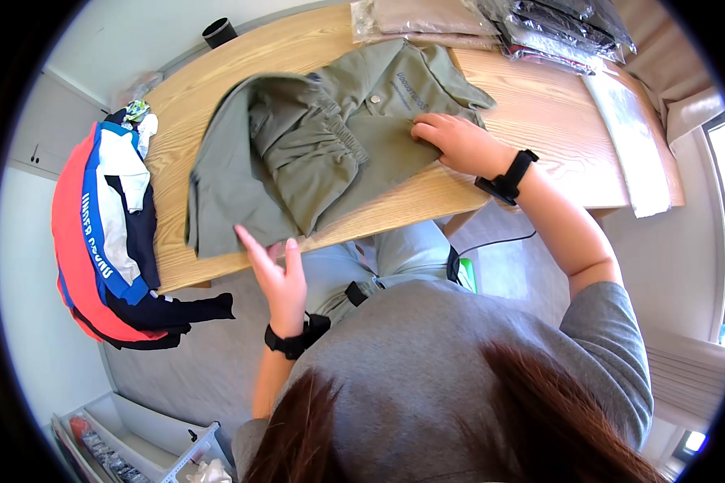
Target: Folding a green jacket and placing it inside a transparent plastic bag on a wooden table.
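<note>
Folding in progress on olive shirt (322,153), spread across wooden table (540,105), partly folded: left side turned over, right side and hem flat, unfinished. Right hand (455,141) pressed flat on shirt front, fingers relaxed, gripping nothing. Left hand (275,270) open at near table edge, just off hem, empty. Bagged garments (491,24) stacked beyond; coloured clothes (105,233) piled left.

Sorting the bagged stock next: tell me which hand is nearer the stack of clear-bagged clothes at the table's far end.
Right. The right hand lies flat on the olive shirt, just short of the bagged stack. The left hand is at the table's near edge, farther away.
</note>
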The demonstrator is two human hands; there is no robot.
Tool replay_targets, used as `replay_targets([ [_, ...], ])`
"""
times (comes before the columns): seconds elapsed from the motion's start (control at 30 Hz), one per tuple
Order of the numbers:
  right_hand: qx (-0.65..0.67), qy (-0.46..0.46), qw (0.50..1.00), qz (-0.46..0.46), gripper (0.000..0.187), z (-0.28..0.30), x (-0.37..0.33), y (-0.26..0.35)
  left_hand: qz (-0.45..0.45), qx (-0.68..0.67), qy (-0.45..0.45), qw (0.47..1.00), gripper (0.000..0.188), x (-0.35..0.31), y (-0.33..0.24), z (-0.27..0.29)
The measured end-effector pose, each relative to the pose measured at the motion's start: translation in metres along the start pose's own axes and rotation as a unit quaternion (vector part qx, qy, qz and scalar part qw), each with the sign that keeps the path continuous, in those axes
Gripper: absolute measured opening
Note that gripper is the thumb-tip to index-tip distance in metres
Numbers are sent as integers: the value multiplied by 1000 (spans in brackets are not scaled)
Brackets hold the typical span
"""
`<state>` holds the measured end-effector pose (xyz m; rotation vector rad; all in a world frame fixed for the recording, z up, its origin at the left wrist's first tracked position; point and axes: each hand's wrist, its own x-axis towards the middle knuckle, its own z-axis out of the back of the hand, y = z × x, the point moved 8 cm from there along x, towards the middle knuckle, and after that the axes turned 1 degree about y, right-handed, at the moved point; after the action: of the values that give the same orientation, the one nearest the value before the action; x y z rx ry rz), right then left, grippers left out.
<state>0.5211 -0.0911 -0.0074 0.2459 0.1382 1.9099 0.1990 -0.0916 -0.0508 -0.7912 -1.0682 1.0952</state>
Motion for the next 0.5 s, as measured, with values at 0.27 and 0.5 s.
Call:
replay_targets([
  [0.27,236,-32,970,-43,53,9,40,43,34,20,-65,997,50,-9,6,54],
  [0.5,564,30,762,-317,64,-37,101,40,28,-36,-13,999,47,-6,-2,51],
])
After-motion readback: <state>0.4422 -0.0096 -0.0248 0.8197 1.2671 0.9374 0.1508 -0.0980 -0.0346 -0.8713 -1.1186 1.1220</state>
